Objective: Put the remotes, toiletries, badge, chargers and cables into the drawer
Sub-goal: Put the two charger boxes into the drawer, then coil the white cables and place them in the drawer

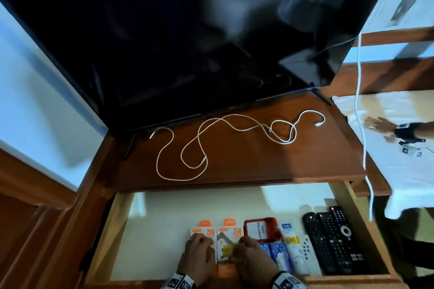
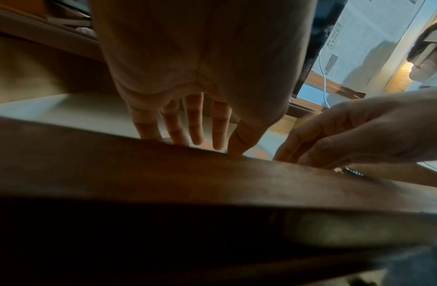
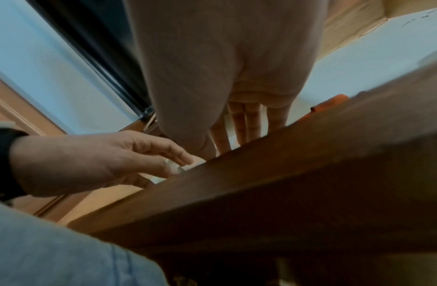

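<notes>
Both hands sit in the drawer [image 1: 122, 230]: left hand [image 1: 199, 251] flat on a charger box [image 1: 203, 232], right hand [image 1: 252, 256] pinching the second charger box [image 1: 231, 237]; next I'd fetch the white cables [image 1: 225, 141] off the tabletop [image 1: 305, 159]

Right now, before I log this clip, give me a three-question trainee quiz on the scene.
1. True or false: the white cables are already in the drawer.
2. Which item lies between the charger boxes and the remotes? A) red badge holder B) phone C) keys
3. Fill in: both hands, left and right, rest on the ____ boxes.

Key: 1 false, they lie on the cabinet top below the TV; 2 A; 3 charger.
</notes>
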